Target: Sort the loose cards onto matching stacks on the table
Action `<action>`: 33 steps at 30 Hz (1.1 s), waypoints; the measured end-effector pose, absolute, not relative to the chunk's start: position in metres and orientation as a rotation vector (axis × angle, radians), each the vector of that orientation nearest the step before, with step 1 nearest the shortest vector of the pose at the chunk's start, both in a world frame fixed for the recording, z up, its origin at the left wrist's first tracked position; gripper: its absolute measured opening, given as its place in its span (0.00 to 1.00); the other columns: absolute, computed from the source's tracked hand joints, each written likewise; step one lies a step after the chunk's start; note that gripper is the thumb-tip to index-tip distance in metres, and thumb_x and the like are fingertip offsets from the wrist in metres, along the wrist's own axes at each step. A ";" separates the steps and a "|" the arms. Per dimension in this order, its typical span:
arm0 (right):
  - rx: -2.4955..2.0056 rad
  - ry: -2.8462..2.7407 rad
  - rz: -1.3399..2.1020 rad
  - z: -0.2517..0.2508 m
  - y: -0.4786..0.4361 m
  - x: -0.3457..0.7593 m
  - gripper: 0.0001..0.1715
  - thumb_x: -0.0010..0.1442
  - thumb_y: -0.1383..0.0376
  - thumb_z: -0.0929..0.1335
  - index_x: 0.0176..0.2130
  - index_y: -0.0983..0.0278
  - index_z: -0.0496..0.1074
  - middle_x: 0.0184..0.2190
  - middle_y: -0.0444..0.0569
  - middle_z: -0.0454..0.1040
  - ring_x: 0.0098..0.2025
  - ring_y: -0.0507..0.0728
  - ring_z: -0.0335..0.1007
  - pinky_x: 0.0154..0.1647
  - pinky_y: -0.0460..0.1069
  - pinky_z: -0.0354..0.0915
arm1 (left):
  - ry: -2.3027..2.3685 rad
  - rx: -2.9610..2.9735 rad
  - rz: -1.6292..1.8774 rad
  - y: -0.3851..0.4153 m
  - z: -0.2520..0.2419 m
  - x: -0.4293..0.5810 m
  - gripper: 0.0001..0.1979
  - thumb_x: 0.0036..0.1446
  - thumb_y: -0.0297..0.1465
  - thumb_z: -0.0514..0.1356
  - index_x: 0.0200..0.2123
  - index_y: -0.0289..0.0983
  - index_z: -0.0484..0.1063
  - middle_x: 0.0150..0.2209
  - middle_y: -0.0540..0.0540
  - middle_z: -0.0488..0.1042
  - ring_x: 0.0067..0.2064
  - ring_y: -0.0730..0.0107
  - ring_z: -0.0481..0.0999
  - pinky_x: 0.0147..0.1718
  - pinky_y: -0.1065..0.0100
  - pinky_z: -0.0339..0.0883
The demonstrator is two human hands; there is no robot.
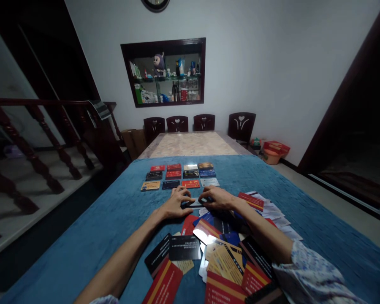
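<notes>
My left hand [176, 203] and my right hand [218, 197] face each other on the blue cloth, closed on the two ends of a pale card stack [195, 203]. How many cards are in it I cannot tell. Just beyond my fingers, card piles stand in rows, among them an orange card [150, 185], a dark blue card [171, 185], a red card [190, 184] and a silver card [210, 182]. Close to me lies a loose heap, with a black card [185, 248], a gold card [224, 264] and a red card [223, 289]. My right forearm passes over part of this heap.
A blue cloth [114, 223] covers the near table; the bare tabletop [193, 143] shows beyond it. White cards [277, 215] fan out at the right. Several dark chairs [242, 126] stand at the far end. A wooden railing [34, 169] runs along the left.
</notes>
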State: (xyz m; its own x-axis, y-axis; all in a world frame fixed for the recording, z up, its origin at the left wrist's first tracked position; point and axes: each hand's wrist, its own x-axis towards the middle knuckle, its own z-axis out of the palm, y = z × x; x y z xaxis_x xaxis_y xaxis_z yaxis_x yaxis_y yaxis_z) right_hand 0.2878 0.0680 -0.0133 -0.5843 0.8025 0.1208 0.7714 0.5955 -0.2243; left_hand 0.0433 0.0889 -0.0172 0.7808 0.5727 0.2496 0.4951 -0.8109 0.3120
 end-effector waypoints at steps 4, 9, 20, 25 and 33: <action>-1.302 -2.601 0.192 -0.015 0.068 0.287 0.19 0.58 0.62 0.70 0.49 0.58 0.79 0.42 0.52 0.73 0.46 0.59 0.69 0.46 0.50 0.65 | 0.863 2.744 0.539 0.089 -0.019 0.042 0.14 0.53 0.35 0.66 0.44 0.41 0.80 0.45 0.44 0.74 0.53 0.56 0.64 0.55 0.53 0.56; -1.299 -2.602 0.224 -0.018 0.069 0.289 0.21 0.59 0.58 0.70 0.51 0.58 0.78 0.45 0.54 0.73 0.48 0.62 0.68 0.48 0.53 0.65 | 0.892 2.753 0.588 0.089 -0.023 0.041 0.15 0.53 0.35 0.65 0.44 0.41 0.79 0.45 0.43 0.73 0.52 0.56 0.65 0.55 0.53 0.57; -1.297 -2.585 0.226 -0.017 0.069 0.289 0.22 0.58 0.56 0.71 0.50 0.60 0.78 0.47 0.55 0.73 0.47 0.62 0.65 0.48 0.55 0.64 | 0.945 2.801 0.646 0.088 -0.025 0.044 0.12 0.55 0.35 0.64 0.42 0.40 0.79 0.42 0.44 0.74 0.50 0.57 0.66 0.52 0.54 0.57; -1.271 -2.593 0.197 -0.017 0.069 0.290 0.22 0.57 0.56 0.71 0.50 0.60 0.78 0.46 0.55 0.74 0.46 0.62 0.66 0.47 0.55 0.64 | 0.914 2.790 0.663 0.087 -0.025 0.043 0.11 0.57 0.35 0.62 0.42 0.40 0.79 0.41 0.44 0.74 0.49 0.58 0.67 0.50 0.56 0.59; -1.157 -2.622 0.124 -0.012 0.068 0.289 0.18 0.58 0.62 0.69 0.47 0.63 0.80 0.41 0.54 0.78 0.43 0.60 0.68 0.46 0.53 0.62 | 0.883 2.775 0.729 0.088 -0.025 0.043 0.11 0.60 0.36 0.60 0.38 0.38 0.80 0.37 0.44 0.73 0.45 0.61 0.69 0.48 0.58 0.60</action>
State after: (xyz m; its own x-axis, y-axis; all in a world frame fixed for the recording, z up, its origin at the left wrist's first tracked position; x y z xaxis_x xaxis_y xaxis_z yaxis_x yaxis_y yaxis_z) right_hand 0.2891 0.0683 -0.0123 -0.6436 0.7352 0.2128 0.7119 0.6771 -0.1862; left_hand 0.0429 0.0884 -0.0249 0.7104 0.5751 0.4057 0.5076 -0.8180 0.2706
